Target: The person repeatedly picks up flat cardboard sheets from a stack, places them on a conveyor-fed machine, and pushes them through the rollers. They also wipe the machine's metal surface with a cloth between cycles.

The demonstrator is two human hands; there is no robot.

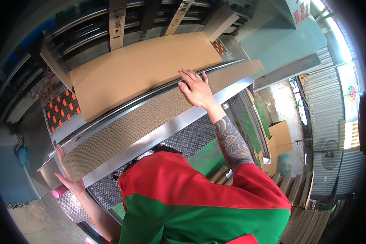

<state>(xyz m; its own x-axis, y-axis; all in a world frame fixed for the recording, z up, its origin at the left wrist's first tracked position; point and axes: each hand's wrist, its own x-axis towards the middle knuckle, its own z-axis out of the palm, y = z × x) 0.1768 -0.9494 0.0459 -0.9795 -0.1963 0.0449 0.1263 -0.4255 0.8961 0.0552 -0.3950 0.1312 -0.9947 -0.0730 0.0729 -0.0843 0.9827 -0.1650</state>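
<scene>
along the metal ledge (139,147), the corrugated stack (122,128) sits with right hand (198,92) spread over it, left hand (73,184) splayed at its left end; likely squaring, next move needs even pressure.

One stack of corrugated cardboard (122,132) is the landmark, its sheets too fine to count. Two hands touch it: one left hand (72,185) at its left end, one right hand (196,90) on its upper side. One tattooed forearm (230,140) is on its near side. Just beyond the stack lies one broad cardboard panel (146,69); farther beyond rise two pale metal uprights (117,26). Two orange-wheeled roller beds (59,105) flank that panel. One teal cloth (23,153) hangs left of the stack; one fan (330,154) stands well to its right.
</scene>
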